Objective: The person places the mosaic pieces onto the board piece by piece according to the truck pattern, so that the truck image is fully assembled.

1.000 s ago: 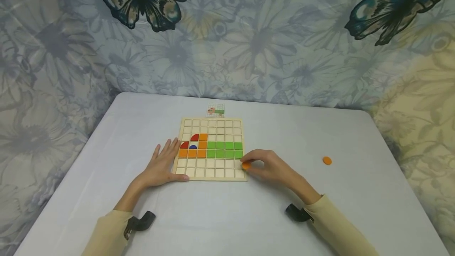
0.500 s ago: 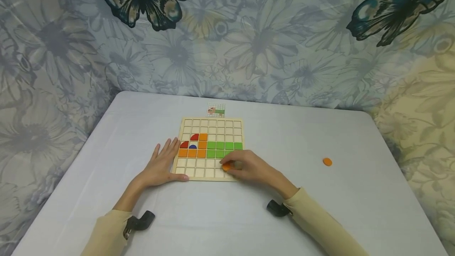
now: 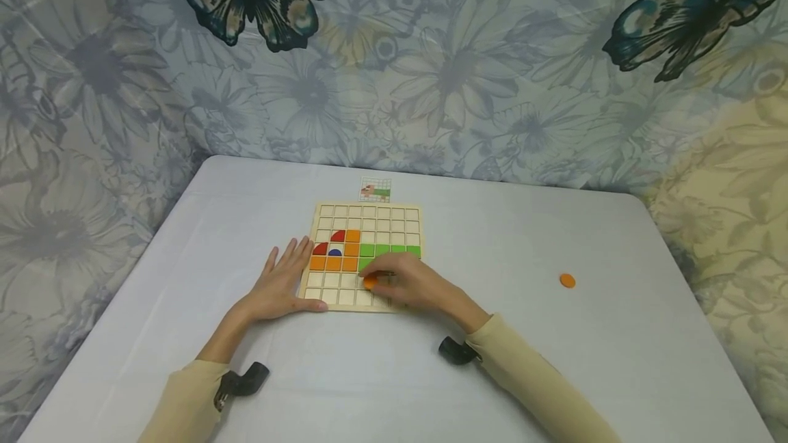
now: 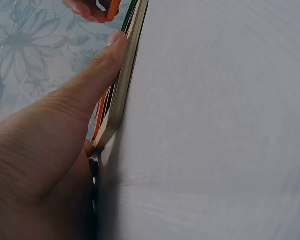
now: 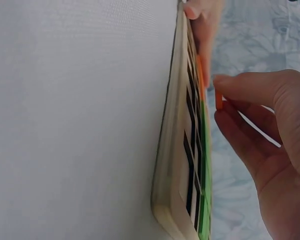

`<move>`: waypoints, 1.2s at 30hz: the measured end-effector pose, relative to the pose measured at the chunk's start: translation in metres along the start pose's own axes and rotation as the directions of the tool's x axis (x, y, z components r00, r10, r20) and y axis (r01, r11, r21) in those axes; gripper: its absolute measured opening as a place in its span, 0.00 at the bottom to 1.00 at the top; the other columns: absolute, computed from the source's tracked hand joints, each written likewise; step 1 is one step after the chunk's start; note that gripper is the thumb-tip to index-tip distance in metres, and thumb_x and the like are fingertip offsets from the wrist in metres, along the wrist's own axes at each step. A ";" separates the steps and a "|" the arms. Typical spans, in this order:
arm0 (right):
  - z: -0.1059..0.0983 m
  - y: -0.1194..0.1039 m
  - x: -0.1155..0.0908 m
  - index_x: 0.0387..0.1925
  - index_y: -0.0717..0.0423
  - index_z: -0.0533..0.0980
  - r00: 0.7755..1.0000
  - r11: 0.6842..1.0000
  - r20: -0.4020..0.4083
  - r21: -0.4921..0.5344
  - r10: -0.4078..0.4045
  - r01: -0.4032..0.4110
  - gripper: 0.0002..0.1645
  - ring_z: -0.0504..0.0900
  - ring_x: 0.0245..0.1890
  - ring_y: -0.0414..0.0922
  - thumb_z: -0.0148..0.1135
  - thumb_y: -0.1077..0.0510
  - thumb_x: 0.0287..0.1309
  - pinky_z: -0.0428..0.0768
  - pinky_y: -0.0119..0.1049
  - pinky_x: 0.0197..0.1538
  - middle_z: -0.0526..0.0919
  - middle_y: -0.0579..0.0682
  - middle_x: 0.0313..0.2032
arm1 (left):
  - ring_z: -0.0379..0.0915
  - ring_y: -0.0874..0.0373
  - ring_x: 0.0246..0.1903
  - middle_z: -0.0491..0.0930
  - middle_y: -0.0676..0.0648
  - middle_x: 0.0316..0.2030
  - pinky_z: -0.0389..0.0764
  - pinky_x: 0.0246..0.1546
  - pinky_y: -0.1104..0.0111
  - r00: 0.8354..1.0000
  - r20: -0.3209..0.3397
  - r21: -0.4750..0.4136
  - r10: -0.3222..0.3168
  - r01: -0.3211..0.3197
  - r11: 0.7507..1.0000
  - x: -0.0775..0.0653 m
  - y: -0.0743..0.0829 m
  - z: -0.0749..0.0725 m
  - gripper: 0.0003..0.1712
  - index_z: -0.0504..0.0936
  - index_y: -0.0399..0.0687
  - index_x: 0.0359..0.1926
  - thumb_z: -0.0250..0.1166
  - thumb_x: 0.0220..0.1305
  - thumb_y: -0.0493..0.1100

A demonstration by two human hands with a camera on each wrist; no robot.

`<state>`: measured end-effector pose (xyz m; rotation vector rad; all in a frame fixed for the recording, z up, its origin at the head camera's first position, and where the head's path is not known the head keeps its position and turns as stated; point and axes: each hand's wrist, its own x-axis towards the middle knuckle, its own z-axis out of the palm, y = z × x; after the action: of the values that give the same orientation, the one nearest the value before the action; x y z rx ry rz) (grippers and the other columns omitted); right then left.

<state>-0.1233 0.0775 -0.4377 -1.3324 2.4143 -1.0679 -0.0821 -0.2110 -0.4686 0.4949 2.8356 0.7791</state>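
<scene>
A wooden grid board (image 3: 338,297) lies on the table, with orange, green, red and blue pieces set in its squares. My left hand (image 3: 276,287) rests against the board's left side, fingers spread and straight, the thumb on the front edge. Between thumb and fingertips my right hand (image 3: 414,281) pinches an orange piece (image 3: 370,282) above the lower middle squares. In the right wrist view that orange piece (image 5: 219,99) shows edge-on, held apart from the board. The right hand hides some of the green squares (image 3: 383,249) and the board's lower right part.
A second round orange piece (image 3: 567,281) lies on the white table (image 3: 505,245) to the right. A small picture card (image 3: 375,190) is behind the board. A patterned cloth wall (image 3: 418,87) rises past the table's far edge.
My right hand has moved left over the board with the orange piece, from its right edge to the lower middle squares. The left hand has stayed in place.
</scene>
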 end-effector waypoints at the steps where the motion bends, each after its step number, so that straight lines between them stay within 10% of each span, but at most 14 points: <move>1: 0.002 0.000 0.002 0.48 0.55 0.83 1.000 1.000 0.001 -0.005 -0.002 0.002 0.15 0.81 0.48 0.37 0.70 0.63 0.57 0.77 0.31 0.55 0.86 0.45 0.46 | 0.28 0.41 0.76 0.38 0.37 0.77 0.25 0.71 0.45 1.000 -0.001 -0.005 0.001 -0.001 1.000 0.000 0.000 0.000 0.73 0.43 0.36 0.76 0.71 0.46 0.72; 36: 0.030 -0.023 0.054 0.49 0.55 0.83 0.998 0.987 0.052 -0.159 -0.025 0.033 0.14 0.80 0.49 0.39 0.65 0.63 0.61 0.74 0.27 0.58 0.85 0.44 0.46 | 0.26 0.42 0.76 0.38 0.38 0.77 0.24 0.71 0.46 1.000 0.025 -0.002 -0.012 0.012 1.000 0.002 0.000 -0.001 0.73 0.43 0.37 0.77 0.71 0.46 0.72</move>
<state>-0.1255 0.0123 -0.4348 -1.4284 2.4962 -0.8526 -0.0843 -0.2105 -0.4681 0.4829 2.8116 0.7678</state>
